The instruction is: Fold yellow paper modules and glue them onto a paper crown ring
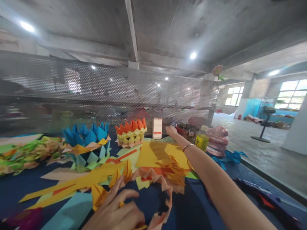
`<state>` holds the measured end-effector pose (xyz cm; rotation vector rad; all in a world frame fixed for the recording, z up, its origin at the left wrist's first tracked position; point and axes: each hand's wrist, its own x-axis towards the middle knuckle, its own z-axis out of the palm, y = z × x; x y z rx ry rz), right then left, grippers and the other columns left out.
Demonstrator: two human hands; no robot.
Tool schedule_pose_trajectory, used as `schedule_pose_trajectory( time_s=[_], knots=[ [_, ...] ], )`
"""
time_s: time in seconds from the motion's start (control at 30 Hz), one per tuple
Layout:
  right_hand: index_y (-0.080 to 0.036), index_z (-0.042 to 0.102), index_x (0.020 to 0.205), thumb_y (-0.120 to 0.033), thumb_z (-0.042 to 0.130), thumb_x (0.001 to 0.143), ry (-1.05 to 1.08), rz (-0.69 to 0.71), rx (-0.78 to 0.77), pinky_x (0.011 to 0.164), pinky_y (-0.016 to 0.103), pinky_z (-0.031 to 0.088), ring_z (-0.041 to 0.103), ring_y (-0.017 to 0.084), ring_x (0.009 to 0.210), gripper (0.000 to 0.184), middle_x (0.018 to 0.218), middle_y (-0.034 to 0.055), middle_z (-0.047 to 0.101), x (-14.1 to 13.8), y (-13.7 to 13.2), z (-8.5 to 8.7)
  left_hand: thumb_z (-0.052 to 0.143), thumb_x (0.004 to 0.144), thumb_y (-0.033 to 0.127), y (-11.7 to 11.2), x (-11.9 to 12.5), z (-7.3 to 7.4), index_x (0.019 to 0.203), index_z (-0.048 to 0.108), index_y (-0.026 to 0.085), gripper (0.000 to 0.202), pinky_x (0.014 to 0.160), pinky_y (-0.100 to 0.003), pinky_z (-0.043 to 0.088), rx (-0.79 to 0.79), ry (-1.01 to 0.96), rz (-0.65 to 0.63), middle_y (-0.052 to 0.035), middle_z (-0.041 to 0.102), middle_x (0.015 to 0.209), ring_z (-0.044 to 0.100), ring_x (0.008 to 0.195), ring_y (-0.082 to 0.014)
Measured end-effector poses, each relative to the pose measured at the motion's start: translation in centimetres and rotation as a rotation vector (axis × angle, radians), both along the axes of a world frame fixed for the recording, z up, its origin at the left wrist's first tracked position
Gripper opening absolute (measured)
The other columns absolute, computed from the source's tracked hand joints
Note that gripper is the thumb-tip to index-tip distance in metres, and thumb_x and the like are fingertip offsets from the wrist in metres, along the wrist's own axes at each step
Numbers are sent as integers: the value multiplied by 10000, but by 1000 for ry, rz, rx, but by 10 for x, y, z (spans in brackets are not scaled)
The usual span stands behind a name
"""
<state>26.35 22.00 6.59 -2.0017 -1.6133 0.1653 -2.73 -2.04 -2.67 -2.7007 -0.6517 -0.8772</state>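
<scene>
My left hand [122,204] lies over a ring of folded paper [169,195], peach on the right with yellow folded pieces [98,195] on the left. Its index finger stretches along the yellow part while the other fingers curl, and bits of yellow show between them. Far forward, my right hand [171,131] reaches to the right of a phone [157,128] standing upright, with a small gap between them. Its fingers are small and blurred. Yellow paper sheets [150,155] and loose folded yellow pieces [174,169] lie between the hands.
A blue paper crown [86,134] and an orange-yellow one [131,132] stand at the back left, beside a heap of paper pieces [28,153]. A round basket [188,130], yellow bottle [201,140] and pink container [217,142] stand right. Behind rises a perforated metal panel [107,86].
</scene>
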Motion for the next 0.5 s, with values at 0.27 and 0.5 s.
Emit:
schedule_pose_trajectory(
  time_s=[0.27,0.5],
  knots=[
    [-173,576,1190,-335,564,937,-241,323,-104,866,417,526,607,214,1024,301,1208,82,590,-17,-100,-4,572,851,238,-32,0,41,1035,598,283,192,1131,-558,274,-388,4,91,-30,672,1125,575,1150,-268],
    [-173,634,1120,-102,488,905,-313,736,-32,1040,393,362,521,218,1165,269,1195,102,625,-38,-221,-1,642,847,365,-38,-14,70,1290,477,331,474,1127,-531,308,-414,-136,76,-42,501,1393,411,1336,-299]
  ],
)
